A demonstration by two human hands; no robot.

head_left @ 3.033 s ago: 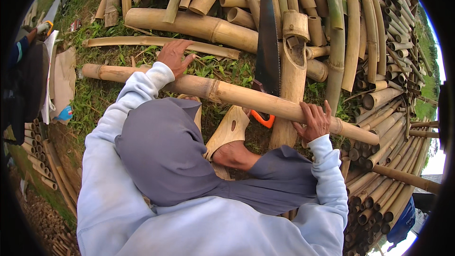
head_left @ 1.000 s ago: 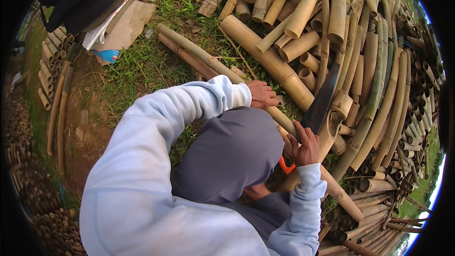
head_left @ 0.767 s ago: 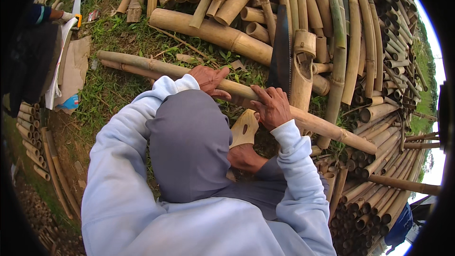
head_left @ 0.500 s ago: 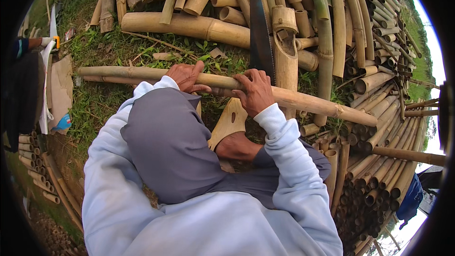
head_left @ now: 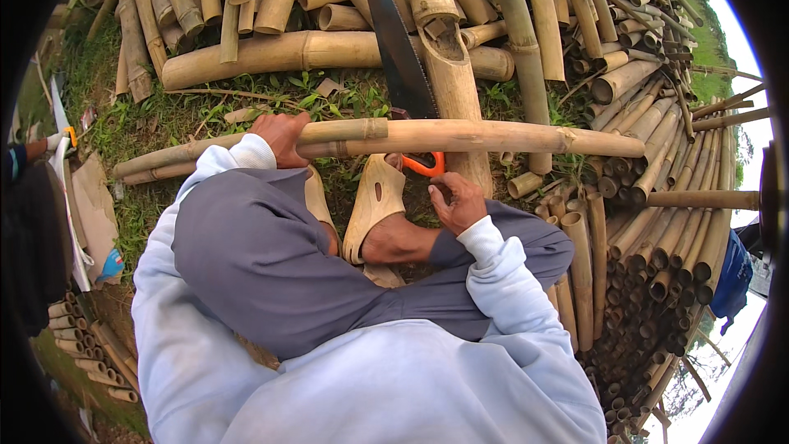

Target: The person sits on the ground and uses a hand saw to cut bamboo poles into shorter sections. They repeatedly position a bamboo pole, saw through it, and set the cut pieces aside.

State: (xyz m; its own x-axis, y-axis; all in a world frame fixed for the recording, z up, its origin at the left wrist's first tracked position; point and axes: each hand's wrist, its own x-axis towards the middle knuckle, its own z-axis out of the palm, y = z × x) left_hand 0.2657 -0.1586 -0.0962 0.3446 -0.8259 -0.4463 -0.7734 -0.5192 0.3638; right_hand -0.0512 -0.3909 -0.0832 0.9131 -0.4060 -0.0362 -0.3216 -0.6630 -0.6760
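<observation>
A long bamboo pole [head_left: 509, 137] lies crosswise in front of my knees, with a second length of bamboo [head_left: 168, 171] close along its near side. My left hand [head_left: 282, 138] is wrapped over the bamboo left of the middle. Below the pole, my right hand [head_left: 460, 200] is off the bamboo, its fingers loosely bent and apart, with nothing visible in them. Just beside its fingertips is the orange handle [head_left: 427, 168] of a hand saw. The saw's dark blade [head_left: 399, 41] slants up beyond the pole, which hides part of the saw.
An upright notched bamboo post [head_left: 454, 86] stands beside the blade. Cut bamboo lies piled ahead, with a thick piece [head_left: 246, 57] across the grass. More bamboo stacks [head_left: 657, 279] fill the right. At far left, another person's gloved hand [head_left: 56, 141] is near an orange-handled tool.
My right hand has let go of the pole and dropped toward the saw handle, which now shows. My left hand has shifted left. The whole view has turned slightly.
</observation>
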